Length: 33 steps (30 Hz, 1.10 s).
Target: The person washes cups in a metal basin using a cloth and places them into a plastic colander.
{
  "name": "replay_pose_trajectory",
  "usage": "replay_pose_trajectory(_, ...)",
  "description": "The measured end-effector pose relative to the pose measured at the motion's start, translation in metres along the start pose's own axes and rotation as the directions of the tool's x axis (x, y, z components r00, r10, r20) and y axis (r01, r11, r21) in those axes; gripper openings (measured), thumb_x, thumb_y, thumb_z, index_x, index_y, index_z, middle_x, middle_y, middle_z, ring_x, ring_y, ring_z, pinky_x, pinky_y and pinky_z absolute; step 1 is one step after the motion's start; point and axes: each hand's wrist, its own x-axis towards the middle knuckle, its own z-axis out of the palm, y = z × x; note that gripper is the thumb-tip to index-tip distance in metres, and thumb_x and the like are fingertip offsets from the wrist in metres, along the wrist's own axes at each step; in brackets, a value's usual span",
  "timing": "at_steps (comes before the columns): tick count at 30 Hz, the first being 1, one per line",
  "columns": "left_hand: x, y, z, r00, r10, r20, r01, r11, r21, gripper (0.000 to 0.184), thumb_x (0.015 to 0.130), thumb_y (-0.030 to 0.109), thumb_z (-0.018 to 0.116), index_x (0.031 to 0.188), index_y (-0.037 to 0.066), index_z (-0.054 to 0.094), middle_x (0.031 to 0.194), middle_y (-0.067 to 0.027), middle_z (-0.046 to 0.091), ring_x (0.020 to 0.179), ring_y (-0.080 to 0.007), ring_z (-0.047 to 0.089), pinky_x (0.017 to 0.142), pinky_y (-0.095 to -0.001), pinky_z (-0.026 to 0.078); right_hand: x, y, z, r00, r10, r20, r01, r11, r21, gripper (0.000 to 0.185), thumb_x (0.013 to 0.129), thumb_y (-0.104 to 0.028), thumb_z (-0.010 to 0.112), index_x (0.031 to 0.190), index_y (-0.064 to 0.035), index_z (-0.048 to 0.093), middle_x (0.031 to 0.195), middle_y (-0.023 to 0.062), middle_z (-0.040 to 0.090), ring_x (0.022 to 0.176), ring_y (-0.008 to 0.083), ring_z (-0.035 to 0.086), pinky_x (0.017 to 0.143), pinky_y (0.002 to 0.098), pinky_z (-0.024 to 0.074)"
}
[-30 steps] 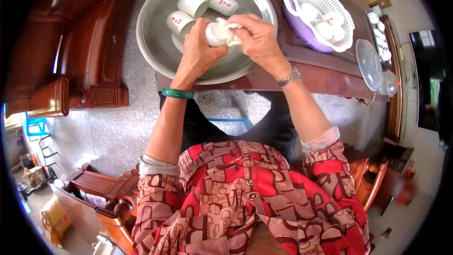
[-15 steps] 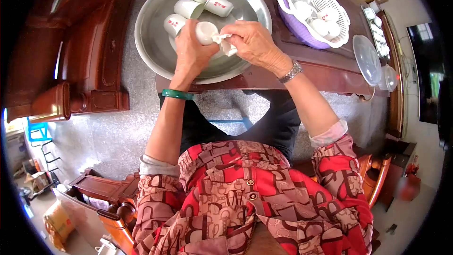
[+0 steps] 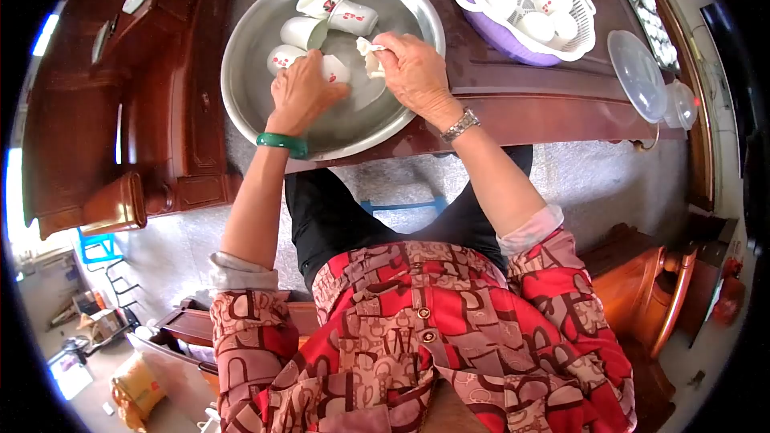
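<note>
A wide metal basin (image 3: 241,104) holds water and several white cups with red marks. My left hand (image 3: 301,90), above a green bangle, is at a white cup (image 3: 335,70) in the left half of the basin; its fingers are partly hidden behind the hand, so its grip is unclear. Just left of it lies another cup (image 3: 285,57), with a third cup (image 3: 302,32) above. My right hand (image 3: 413,74) is closed on a crumpled white cloth (image 3: 370,58) over the basin's right side, apart from the cup.
The basin stands on a dark wooden table (image 3: 513,116). To its right are a white basket (image 3: 589,32) with cups inside, a purple basin (image 3: 489,40) under it, and a clear lid (image 3: 636,76). A cup tray (image 3: 648,20) sits farther right.
My hands have moved apart. The cup in my left hand has turned and come down among the other cups, and the cloth in my right hand has come away from it. The view has shifted.
</note>
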Motion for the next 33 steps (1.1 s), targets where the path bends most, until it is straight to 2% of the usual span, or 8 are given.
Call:
replay_pose_trajectory(2,0.008,0.007,-0.006,0.986,-0.007,0.166,-0.008,0.996,0.093,0.055,0.063,0.041,0.068,0.101,0.003,0.058,0.095,-0.019,0.066,0.094,-0.0356,0.062,0.079,-0.0446,0.047,-0.001,-0.002,-0.001,1.0,-0.006,-0.025,0.007,1.0,0.025,0.013,0.087,-0.022,0.052,0.092,-0.013,0.06,0.077,0.0143,0.059,0.073,0.0341,0.059,0.063,0.0439,0.0481)
replay_pose_trajectory(8,0.028,0.012,0.009,0.952,0.06,0.3,-0.118,0.977,0.179,0.05,0.066,0.04,0.068,0.099,0.003,0.06,0.097,-0.0202,0.065,0.096,-0.0369,0.062,0.083,-0.0461,0.047,-0.004,-0.005,-0.001,0.999,0.006,-0.054,-0.005,1.0,0.028,0.01,0.086,-0.02,0.056,0.093,-0.0151,0.06,0.077,0.0098,0.058,0.072,0.0313,0.059,0.062,0.0414,0.0472)
replay_pose_trajectory(15,0.043,0.007,0.03,0.97,0.016,0.243,-0.032,0.997,0.064,0.054,0.067,0.039,0.066,0.104,0.0,0.057,0.1,-0.0233,0.064,0.096,-0.0383,0.061,0.085,-0.0427,0.046,-0.005,-0.004,-0.004,0.998,0.035,-0.05,-0.031,0.997,0.072,0.01,0.087,-0.02,0.054,0.093,-0.0137,0.059,0.076,0.0112,0.058,0.072,0.0332,0.058,0.063,0.043,0.047)
replay_pose_trajectory(18,0.046,-0.003,0.038,0.992,-0.011,0.128,0.034,0.985,-0.172,0.059,0.067,0.042,0.068,0.107,0.001,0.056,0.101,-0.0232,0.064,0.095,-0.0385,0.061,0.084,-0.0428,0.046,-0.004,-0.005,-0.006,0.997,0.039,-0.07,-0.035,0.997,0.066,0.011,0.087,-0.02,0.054,0.093,-0.0133,0.059,0.077,0.0115,0.058,0.073,0.0335,0.058,0.063,0.0432,0.0471)
replay_pose_trajectory(20,0.041,0.004,0.026,0.994,-0.037,-0.107,-0.017,0.889,-0.458,0.062,0.066,0.042,0.073,0.109,0.0,0.056,0.098,-0.0211,0.065,0.091,-0.0345,0.063,0.082,-0.0403,0.047,-0.004,-0.006,-0.007,0.996,0.047,-0.073,-0.043,0.997,0.061,0.011,0.087,-0.02,0.054,0.093,-0.0134,0.059,0.077,0.0114,0.058,0.073,0.0334,0.058,0.063,0.0433,0.0471)
replay_pose_trajectory(23,0.035,0.007,-0.001,0.971,-0.103,-0.214,-0.082,0.701,-0.708,0.057,0.066,0.034,0.079,0.106,0.0,0.057,0.094,-0.0161,0.063,0.084,-0.0224,0.062,0.078,-0.0339,0.048,-0.004,-0.006,-0.006,0.996,0.043,-0.078,-0.037,0.997,0.068,0.012,0.086,-0.02,0.054,0.094,-0.0123,0.06,0.076,0.0129,0.058,0.072,0.0333,0.059,0.063,0.0436,0.0473)
replay_pose_trajectory(28,0.027,0.007,-0.042,0.928,-0.105,-0.358,-0.236,0.578,-0.781,0.059,0.07,0.025,0.08,0.114,-0.001,0.052,0.101,-0.012,0.061,0.09,-0.0184,0.059,0.08,-0.0314,0.049,-0.004,-0.008,-0.008,0.995,0.061,-0.077,-0.049,0.988,0.143,0.009,0.085,-0.018,0.057,0.092,-0.0126,0.061,0.077,0.0116,0.059,0.073,0.0325,0.059,0.061,0.0429,0.0457)
replay_pose_trajectory(33,0.026,0.006,-0.06,0.941,-0.137,-0.311,-0.214,0.472,-0.856,0.061,0.07,0.024,0.08,0.116,-0.002,0.051,0.102,-0.0109,0.06,0.09,-0.0169,0.058,0.081,-0.031,0.049,-0.005,-0.008,-0.008,0.996,0.042,-0.076,-0.035,0.995,0.096,0.008,0.084,-0.016,0.057,0.091,-0.0123,0.061,0.076,0.0121,0.059,0.071,0.0334,0.058,0.061,0.0435,0.0457)
